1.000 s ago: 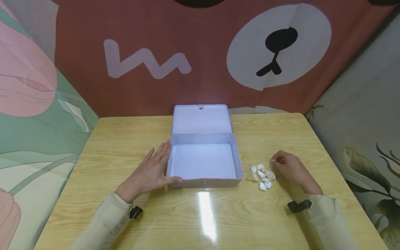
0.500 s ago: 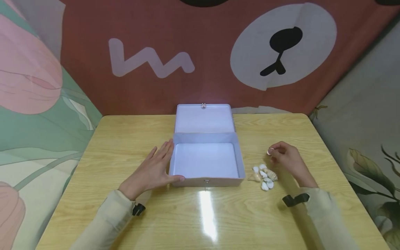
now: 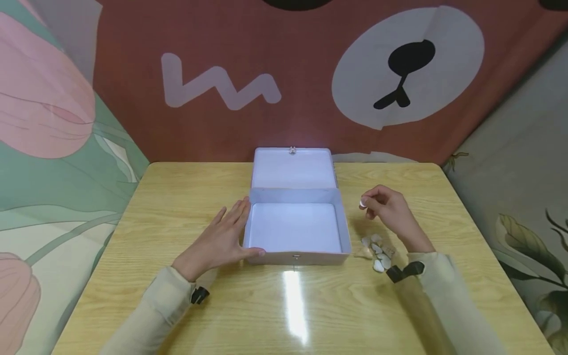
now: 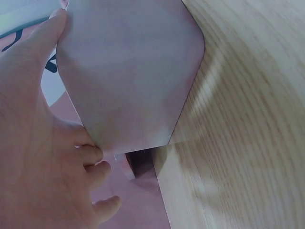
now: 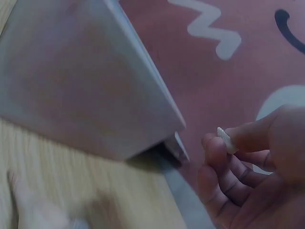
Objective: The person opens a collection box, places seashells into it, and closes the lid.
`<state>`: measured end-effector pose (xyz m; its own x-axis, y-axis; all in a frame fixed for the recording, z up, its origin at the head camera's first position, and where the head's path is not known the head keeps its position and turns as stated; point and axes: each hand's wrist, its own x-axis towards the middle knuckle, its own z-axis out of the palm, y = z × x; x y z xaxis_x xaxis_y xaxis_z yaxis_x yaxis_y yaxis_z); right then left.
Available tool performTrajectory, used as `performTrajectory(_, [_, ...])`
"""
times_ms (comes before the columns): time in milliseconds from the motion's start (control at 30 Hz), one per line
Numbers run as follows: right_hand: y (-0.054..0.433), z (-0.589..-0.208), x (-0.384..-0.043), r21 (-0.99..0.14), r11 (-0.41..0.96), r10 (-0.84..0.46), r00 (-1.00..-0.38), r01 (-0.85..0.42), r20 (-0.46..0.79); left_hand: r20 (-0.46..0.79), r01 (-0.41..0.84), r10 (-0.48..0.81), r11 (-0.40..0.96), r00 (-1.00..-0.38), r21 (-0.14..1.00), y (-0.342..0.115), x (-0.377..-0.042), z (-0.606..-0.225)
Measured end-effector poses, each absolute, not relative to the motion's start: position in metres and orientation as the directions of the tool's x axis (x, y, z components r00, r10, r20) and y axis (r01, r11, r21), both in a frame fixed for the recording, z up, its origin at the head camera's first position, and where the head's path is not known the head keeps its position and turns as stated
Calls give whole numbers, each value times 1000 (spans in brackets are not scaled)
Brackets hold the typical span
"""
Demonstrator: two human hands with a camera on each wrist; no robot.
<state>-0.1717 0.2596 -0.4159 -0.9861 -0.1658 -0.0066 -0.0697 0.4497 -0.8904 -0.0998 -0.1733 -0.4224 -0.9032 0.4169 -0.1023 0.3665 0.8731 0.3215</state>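
Note:
A white metal box (image 3: 298, 259) stands on the table with its lid (image 3: 293, 167) raised at the back. My left hand (image 3: 217, 241) rests against the box's left side, fingers spread and fairly straight, the thumb at the front left corner. In the left wrist view, the thumb and fingertips touch opposite ends of that side. My right hand (image 3: 392, 212) pinches a small white seashell (image 5: 228, 141) between thumb and forefinger, held in the air to the right of the box. Below that hand lies a small pile of seashells (image 3: 377, 251), partly in shadow.
The wood-grain table (image 3: 239, 310) extends around the box. A reddish-brown cloth (image 3: 301, 123) with a cartoon bear print hangs behind it. Patterned cloths hang at the left and right sides. Black straps (image 3: 405, 271) circle both sleeves near the wrists.
My right hand has lifted the seashell away from the pile and moved left and farther back, closer to the box. My left hand has stayed against the box. The head view has shifted slightly.

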Motion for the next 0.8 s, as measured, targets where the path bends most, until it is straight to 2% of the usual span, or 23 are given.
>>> performTrajectory(267, [224,-404,-179,-886,446,-227,-974,-125,23,-107,368,422,870,-900,328,-173,-99,-420])
performTrajectory(533, [192,-395,-182,-879,467,-283,-958,-99,-43,-108,369,420,873,-901,319,-171,-99,-418])
performTrajectory(800, [170,-394,-181,-861,485,-359,-933,-152,-38,-91,377,422,873,-902,310,-171,-98,-418])
